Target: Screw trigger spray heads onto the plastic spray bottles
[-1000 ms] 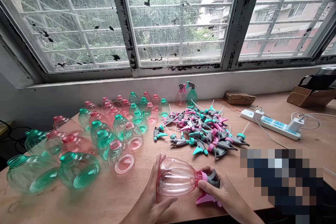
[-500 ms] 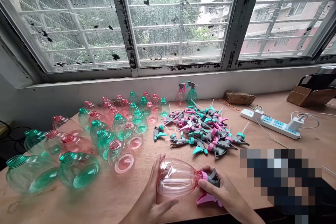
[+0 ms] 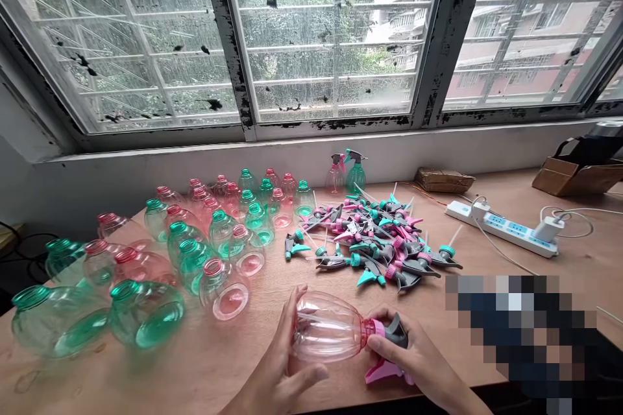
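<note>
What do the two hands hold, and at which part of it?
The left hand grips the pink bottle at its body and base. The right hand grips the spray head at the bottle's neck.

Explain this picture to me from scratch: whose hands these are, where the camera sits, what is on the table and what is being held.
There is no machine here. A person wears a camera on the head, looking forward and down, so the two bare hands at the bottom are the wearer's own. The left hand cups the body of a clear pink bottle lying on its side. The right hand has its grip on the grey and pink trigger sprayer at the bottle's neck. On the wooden table lie many empty pink and green bottles at the left, and a pile of loose sprayer heads in the middle. Two finished spray bottles stand by the wall. A white power strip lies to the right. One patch is blurred out.
</note>
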Demonstrator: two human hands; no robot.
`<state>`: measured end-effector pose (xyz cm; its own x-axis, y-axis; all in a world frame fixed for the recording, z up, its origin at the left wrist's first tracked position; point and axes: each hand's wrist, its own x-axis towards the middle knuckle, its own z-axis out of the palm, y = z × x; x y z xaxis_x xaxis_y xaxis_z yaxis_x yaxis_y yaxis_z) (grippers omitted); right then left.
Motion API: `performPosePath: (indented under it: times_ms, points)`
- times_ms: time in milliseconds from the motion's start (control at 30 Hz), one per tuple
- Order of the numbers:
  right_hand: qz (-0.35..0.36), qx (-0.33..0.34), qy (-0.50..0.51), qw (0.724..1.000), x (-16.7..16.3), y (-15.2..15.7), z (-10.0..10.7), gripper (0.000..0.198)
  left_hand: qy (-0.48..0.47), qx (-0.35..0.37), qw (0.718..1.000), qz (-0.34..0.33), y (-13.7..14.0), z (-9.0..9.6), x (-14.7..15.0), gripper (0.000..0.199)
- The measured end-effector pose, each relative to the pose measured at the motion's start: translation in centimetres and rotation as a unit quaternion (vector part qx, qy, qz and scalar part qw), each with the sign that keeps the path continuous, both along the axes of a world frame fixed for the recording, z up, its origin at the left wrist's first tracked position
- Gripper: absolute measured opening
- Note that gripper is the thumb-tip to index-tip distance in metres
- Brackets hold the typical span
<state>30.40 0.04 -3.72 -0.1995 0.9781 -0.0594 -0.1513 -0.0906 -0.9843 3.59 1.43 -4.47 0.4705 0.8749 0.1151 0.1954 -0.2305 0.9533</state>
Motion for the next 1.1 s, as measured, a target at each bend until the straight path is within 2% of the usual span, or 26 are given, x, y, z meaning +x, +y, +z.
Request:
performPosePath:
  times_ms: [133,300,433,533,600,733,867,933,1033,1100]
  points:
    - [-0.008,0.003,-0.002,1.0,0.1,0.1,-0.3,0.036,0.007,0.012,1.0,-0.001,-0.1,0.3,0.4,0.097]
    - [-0.004,-0.003,0.013,1.0,0.0,0.3,-0.4,0.036,0.014,0.046,0.998,0.048,-0.5,0.9,0.8,0.089]
    - [0.003,0.001,0.018,1.0,-0.2,0.2,-0.2,0.035,0.023,0.038,0.999,0.017,-0.3,0.7,0.3,0.101]
    - [0.006,-0.003,0.018,1.0,-0.3,-0.1,-0.3,0.033,0.016,0.011,1.0,0.008,-0.2,0.9,0.0,0.08]
    - [0.007,-0.006,0.019,1.0,-0.2,-0.2,-0.6,0.032,0.013,0.01,1.0,0.007,-0.3,1.2,0.0,0.073]
    - [0.01,-0.008,0.034,0.999,0.3,0.1,-1.2,0.033,0.035,0.053,0.998,-0.007,-0.4,1.2,0.2,0.081]
    - [0.017,-0.015,0.067,0.997,0.7,0.5,-1.4,0.034,0.073,0.12,0.989,0.042,-0.3,0.8,0.4,0.077]
    - [0.019,-0.017,0.073,0.997,0.6,0.5,-1.2,0.034,0.084,0.131,0.986,0.06,-0.3,0.9,0.5,0.073]
    - [0.021,-0.022,0.072,0.997,0.4,0.3,-1.0,0.034,0.096,0.133,0.986,0.041,-0.6,1.4,0.4,0.079]
    - [0.02,-0.031,0.077,0.996,0.2,0.1,-0.8,0.035,0.075,0.134,0.987,0.041,-0.9,1.7,0.3,0.076]
